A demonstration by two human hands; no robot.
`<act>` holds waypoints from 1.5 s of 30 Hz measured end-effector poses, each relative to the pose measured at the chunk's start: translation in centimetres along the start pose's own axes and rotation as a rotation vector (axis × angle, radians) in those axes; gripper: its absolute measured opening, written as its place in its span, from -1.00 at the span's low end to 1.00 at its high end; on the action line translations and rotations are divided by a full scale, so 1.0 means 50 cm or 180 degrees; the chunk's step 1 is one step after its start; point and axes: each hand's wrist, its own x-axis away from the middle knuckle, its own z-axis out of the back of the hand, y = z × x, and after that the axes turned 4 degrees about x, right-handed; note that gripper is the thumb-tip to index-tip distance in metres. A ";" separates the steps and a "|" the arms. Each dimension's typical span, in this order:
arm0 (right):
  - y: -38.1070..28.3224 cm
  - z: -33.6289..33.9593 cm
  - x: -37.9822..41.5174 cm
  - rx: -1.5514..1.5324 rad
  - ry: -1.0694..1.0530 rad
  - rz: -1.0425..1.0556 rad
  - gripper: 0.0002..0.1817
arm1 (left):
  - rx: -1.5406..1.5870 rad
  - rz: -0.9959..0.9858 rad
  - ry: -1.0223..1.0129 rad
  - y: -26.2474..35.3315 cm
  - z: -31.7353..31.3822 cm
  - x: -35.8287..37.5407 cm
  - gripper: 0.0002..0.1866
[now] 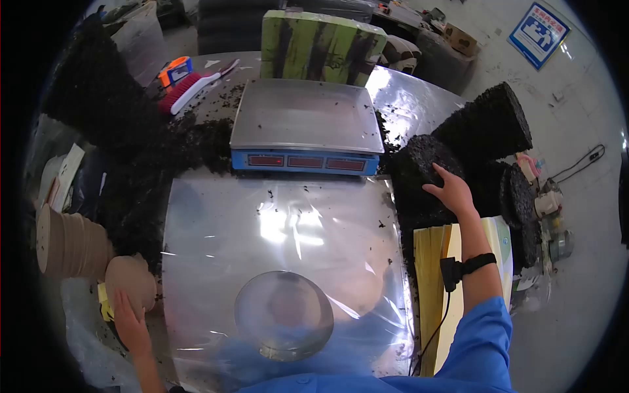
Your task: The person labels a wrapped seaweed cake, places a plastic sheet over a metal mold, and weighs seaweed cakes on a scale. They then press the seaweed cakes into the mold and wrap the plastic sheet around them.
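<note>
Shiny worktop [422, 98] | left hand [131, 327]: fingers extended on brown disc [131, 278] | right hand [453, 191]: fingers spread against black block [420, 156]

White glare on glossy sheet [282, 257]; fisheye edges curved, black.

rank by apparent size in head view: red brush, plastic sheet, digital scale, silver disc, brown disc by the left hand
1. Plastic sheet
2. Digital scale
3. Silver disc
4. Brown disc and red brush: unsure; the left hand partly covers the disc, and the brush is thin and farther off.
</note>
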 end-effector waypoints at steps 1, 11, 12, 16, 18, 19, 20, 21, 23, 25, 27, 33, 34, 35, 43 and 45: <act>0.007 -0.009 0.004 0.0017 -0.0009 -0.0075 -0.19 | -0.0105 -0.0160 0.0186 -0.005 0.003 -0.002 -0.26; -0.012 -0.004 0.008 0.0046 0.0136 -0.0092 -0.37 | 0.0479 -0.0335 -0.0490 0.016 0.126 -0.004 -0.32; -0.004 -0.037 0.003 0.0221 0.0548 0.0070 -0.39 | 0.0479 -0.0316 -0.0461 0.015 0.130 -0.004 -0.32; 0.030 -0.067 -0.020 -0.0559 0.1551 -0.0084 -0.50 | 0.0047 -0.0574 -0.0107 0.001 0.086 -0.025 -0.51; 0.018 -0.009 -0.004 -0.1429 0.2272 -0.0541 -0.59 | -0.0038 -0.0546 0.0042 -0.021 0.053 -0.025 -0.60; 0.008 0.031 0.020 -0.1844 0.2436 -0.0880 -0.64 | -0.0093 -0.0846 0.0478 -0.030 0.037 -0.025 -0.65; 0.058 0.016 -0.009 -0.2628 0.2893 -0.0592 -0.66 | -0.0139 -0.1151 0.0913 -0.039 0.022 -0.031 -0.70; 0.109 0.004 -0.034 -0.3396 0.3326 -0.0266 -0.66 | -0.0098 -0.1166 0.0924 -0.059 0.007 -0.040 -0.70; 0.062 0.065 0.017 -0.5138 0.3145 -0.0121 -0.71 | -0.0069 -0.0643 0.0626 -0.072 0.012 -0.052 -0.76; 0.038 0.066 0.027 -0.7412 0.1139 0.0213 -0.73 | 0.0122 -0.0474 0.0571 -0.052 0.064 -0.064 -0.76; -0.025 0.047 0.014 -0.7296 0.1305 0.0158 -0.76 | 0.1018 -0.0591 0.1583 -0.028 0.106 -0.076 -0.71; -0.291 0.023 -0.027 -0.5622 0.1346 0.0784 -0.67 | 0.2533 -0.2533 0.0737 0.313 0.197 0.009 -0.63; -0.317 0.013 -0.036 -0.5332 0.1533 0.0785 -0.69 | 0.2132 -0.3597 0.0825 0.369 0.199 0.018 -0.68; -0.328 0.005 -0.044 -0.4986 0.1673 0.0602 -0.70 | 0.2084 -0.4118 0.0897 0.437 0.223 0.033 -0.76; -0.222 0.082 0.234 -0.1296 0.2465 0.2897 -0.60 | 0.4637 -0.2023 -0.2169 0.500 0.178 0.029 -0.30; -0.249 0.062 0.340 -0.0645 0.1904 0.3559 -0.56 | 0.6211 -0.0735 -0.3181 0.570 0.236 -0.008 -0.07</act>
